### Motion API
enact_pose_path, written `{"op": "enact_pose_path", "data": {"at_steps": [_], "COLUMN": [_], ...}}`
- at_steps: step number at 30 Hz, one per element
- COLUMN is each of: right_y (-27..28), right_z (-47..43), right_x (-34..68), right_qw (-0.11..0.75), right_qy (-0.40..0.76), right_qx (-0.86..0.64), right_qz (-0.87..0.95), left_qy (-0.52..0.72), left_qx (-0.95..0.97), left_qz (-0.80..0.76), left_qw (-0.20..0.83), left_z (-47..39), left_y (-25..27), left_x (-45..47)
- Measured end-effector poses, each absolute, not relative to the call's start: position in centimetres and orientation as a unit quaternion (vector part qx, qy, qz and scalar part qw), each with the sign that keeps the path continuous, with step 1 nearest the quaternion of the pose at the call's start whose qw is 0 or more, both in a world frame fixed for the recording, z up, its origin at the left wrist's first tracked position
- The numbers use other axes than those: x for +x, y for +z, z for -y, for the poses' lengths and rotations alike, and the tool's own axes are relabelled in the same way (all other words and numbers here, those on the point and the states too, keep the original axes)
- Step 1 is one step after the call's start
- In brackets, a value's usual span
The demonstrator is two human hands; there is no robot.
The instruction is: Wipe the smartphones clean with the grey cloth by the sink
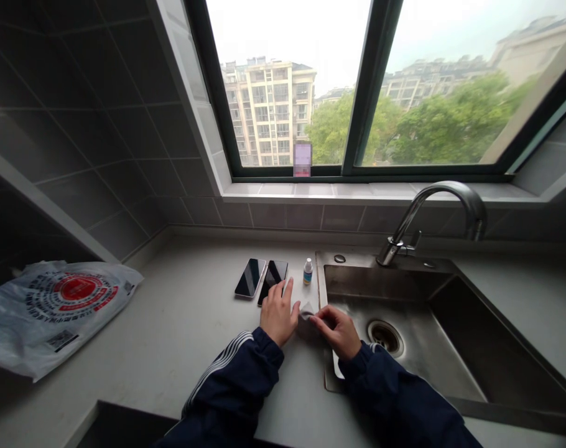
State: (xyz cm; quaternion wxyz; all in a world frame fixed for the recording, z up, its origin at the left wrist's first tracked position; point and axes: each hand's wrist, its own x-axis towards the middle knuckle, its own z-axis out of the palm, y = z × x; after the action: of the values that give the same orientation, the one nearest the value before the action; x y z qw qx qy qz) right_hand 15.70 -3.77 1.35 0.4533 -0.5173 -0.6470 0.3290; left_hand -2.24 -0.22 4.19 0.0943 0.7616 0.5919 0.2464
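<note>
My left hand (279,313) is open, its fingers apart, over the near end of a dark-screened phone (274,274) on the counter. To the left of that phone lies a second phone (250,277) with a light edge. My right hand (339,330) pinches a small, thin greyish cloth (307,310) by its right side, just left of the sink edge. The cloth's left side is close to my left thumb; whether they touch I cannot tell. Beyond it a small white bottle (308,272) with a blue and yellow label stands upright.
A steel sink (444,348) with a drain (385,336) is on the right, and a curved chrome faucet (420,211) rises behind it. A white plastic bag (54,311) with red print rests on the left of the counter (194,298). A window stands above the back wall.
</note>
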Motion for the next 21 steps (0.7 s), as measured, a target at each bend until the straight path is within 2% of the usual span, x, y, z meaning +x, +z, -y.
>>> {"op": "enact_pose_path", "data": {"at_steps": [3, 8, 14, 21], "right_y": [1.4, 1.2, -0.6, -2.4], "right_z": [3.8, 3.8, 3.1, 1.9], "right_x": [15.7, 15.8, 16.0, 16.1], "right_qw": [0.457, 0.466, 0.468, 0.475], "right_qy": [0.341, 0.364, 0.437, 0.579], "right_qx": [-0.511, -0.508, -0.496, -0.475], "right_qz": [0.643, 0.627, 0.587, 0.462], "left_qy": [0.340, 0.387, 0.425, 0.490], "left_qx": [0.787, 0.770, 0.739, 0.738], "left_qz": [-0.464, -0.393, -0.412, -0.404], "left_qw": [0.224, 0.320, 0.322, 0.228], "left_z": [1.8, 3.3, 3.3, 2.8], "left_y": [3.9, 2.2, 0.4, -0.9], "left_x": [-2.5, -2.8, -2.6, -3.1]}}
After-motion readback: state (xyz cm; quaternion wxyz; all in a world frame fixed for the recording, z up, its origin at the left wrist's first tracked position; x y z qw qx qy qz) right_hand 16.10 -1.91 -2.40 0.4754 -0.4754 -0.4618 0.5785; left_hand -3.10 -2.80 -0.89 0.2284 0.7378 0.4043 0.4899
